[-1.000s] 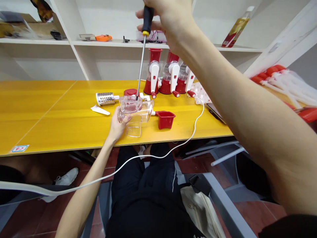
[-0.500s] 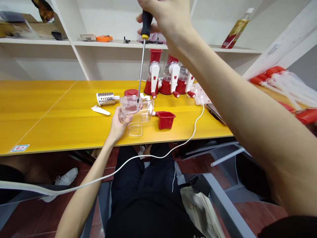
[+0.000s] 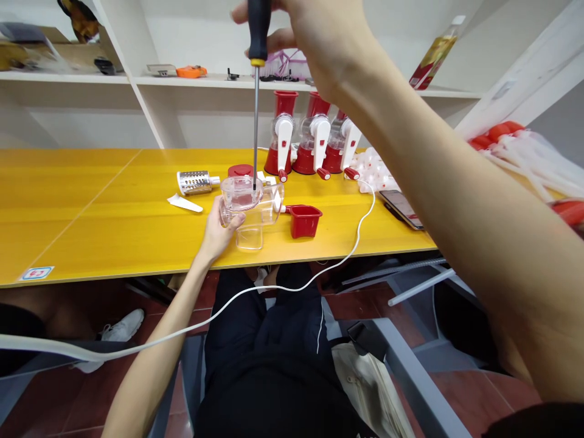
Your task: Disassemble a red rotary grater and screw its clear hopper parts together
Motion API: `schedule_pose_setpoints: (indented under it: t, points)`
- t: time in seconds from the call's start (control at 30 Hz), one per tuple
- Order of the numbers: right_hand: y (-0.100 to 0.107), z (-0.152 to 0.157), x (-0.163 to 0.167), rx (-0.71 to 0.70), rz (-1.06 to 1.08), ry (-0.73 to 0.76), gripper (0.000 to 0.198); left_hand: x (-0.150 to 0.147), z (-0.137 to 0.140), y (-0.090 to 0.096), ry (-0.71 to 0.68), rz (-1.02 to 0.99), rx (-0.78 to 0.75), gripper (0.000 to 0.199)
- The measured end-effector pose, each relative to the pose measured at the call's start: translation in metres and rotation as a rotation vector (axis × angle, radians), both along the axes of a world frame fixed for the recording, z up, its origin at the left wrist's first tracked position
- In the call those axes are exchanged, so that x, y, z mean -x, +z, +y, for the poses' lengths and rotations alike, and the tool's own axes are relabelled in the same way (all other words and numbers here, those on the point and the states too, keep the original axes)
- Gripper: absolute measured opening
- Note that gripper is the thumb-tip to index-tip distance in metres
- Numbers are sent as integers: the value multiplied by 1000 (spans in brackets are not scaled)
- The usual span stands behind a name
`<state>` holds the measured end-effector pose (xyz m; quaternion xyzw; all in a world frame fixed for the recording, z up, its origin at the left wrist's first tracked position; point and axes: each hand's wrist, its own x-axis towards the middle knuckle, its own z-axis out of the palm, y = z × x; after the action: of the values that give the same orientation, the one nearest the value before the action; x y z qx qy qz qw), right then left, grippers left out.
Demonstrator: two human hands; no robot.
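Clear plastic body (image 3: 269,214), one: near the front edge of the table, lower neck downward; whether it rests on the wood cannot be told. Left hand (image 3: 221,228): grasping the body's left end, thumb across the front.

Right hand (image 3: 314,36): raised, gripping a black-handled screwdriver (image 3: 256,100) from above; upper part of the grip cut off by the frame. Shaft nearly upright, tip down within the body's open upper part. Whether it meets a screw: too small to tell.

Loose parts, close by: metal drum (image 3: 194,182), on its side, left of the body; white plastic piece (image 3: 185,202), flat, in front of the drum; red round part (image 3: 241,171), just behind the body; red-gripped crank (image 3: 287,209), partly hidden by the body; red cup (image 3: 305,221), to the right.

Progress, as judged: screwdriver work is under way; drum, cup and crank are separate from the body, so none of these is joined now. Whether the parts are coming together or apart cannot be told.

Farther out: three grinders (image 3: 284,128), upright in a row, seemingly whole, cranks fitted; white cable (image 3: 292,289), crossing in front; phone (image 3: 402,208), right; yellow table (image 3: 91,225), beneath; shelf (image 3: 214,79), behind, with bottle (image 3: 435,55).
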<state>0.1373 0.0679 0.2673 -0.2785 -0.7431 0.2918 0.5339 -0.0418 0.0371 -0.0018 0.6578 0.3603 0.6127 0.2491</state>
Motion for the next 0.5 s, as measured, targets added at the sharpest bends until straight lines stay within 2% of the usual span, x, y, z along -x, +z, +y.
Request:
schedule_pose_setpoints:
  t: [0.1,0.2,0.3,0.37,0.5]
  points:
    - [0,0,3,-59,38,-61,41,0,-1,0,2,21,7,67]
    - [0,0,4,-116,38,-52,45,-1,-2,1,6,41,2,69]
    - [0,-6,4,-112,-3,24,53,-3,-2,3,14,30,-2,73]
    - [-1,-14,3,-102,-29,68,50,-3,-3,4,13,24,-1,73]
    - [-4,-24,5,-98,-45,-9,48,-4,-4,5,12,31,-2,70]
